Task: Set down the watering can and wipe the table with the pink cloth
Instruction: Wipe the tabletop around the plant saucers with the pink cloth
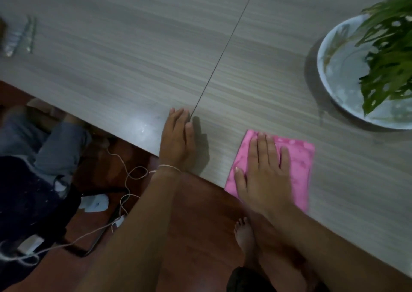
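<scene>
Head view looks down on a grey wood-grain table point(133, 46) with a dark seam running across it. At the near edge, the right hand point(265, 169) lies flat, fingers straight, pressing on the folded pink cloth point(301, 158). Just beside it, the left hand point(178, 140) rests open on the bare tabletop next to the seam, holding nothing; a thin string circles its wrist. A white dish point(338, 69) with green leaves point(388, 57) sits at the far right. No watering can shows.
</scene>
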